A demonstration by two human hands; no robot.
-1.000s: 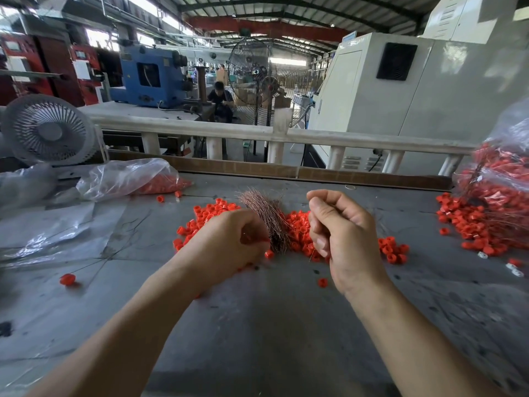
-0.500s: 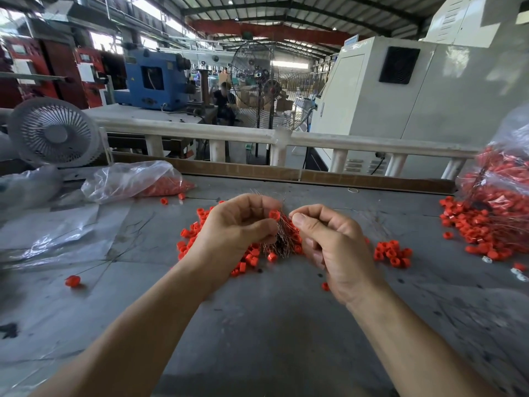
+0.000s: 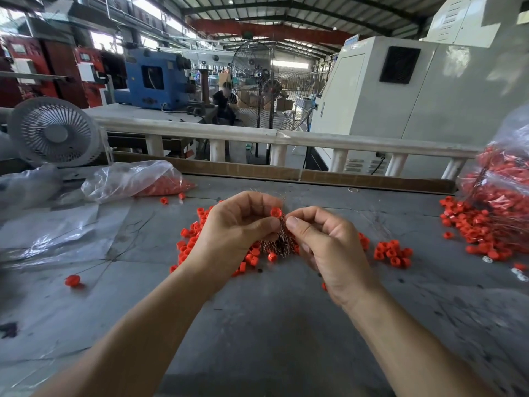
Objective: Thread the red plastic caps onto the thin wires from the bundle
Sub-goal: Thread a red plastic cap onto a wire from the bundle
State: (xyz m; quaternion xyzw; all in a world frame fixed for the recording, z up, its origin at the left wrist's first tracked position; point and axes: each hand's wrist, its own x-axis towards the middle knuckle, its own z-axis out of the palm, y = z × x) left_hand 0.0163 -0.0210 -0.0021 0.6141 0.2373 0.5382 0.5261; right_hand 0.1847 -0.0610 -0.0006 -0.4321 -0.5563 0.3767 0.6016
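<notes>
Change since earlier view: both hands have come together above the wire bundle; a second ago they sat apart, and the cap is now raised at the left fingertips.
Left hand (image 3: 237, 224): fingers curled, thumb and forefinger pinching one red cap (image 3: 276, 212), open end turned toward the camera.
Right hand (image 3: 329, 245): fingers curled, thumb and forefinger pressed together just right of the cap; presumably pinching a single wire, though no strand can be made out at the fingertips.
Wire bundle (image 3: 282, 242): coppery tuft standing between and below the two hands, long axis running roughly up and down in the view, tips fanned toward the far side of the counter (image 3: 272, 325).
Key relation: cap lies just left of the right thumb tip, nearly touching; any wire end held there would have to travel leftward into the cap's bore, so the left hand is the holder and the right hand the feeder.
Loose caps (image 3: 252, 257): scattered on the counter around the base of the bundle, partly hidden by both hands; a smaller cluster (image 3: 393, 253) lies right of the right wrist.
Threaded stock: clear bag (image 3: 503, 179) at the right edge holds red caps and wires, with more caps spilled beside it.
Supply: plastic bag of caps (image 3: 137, 179) lies far left; one stray cap (image 3: 72, 280) sits near left.
Step in hand (judgement): aligning wire tip with the cap hole; threading of this cap not yet evident.
Risk (judgement): a thin wire may bend or miss the small bore.
</notes>
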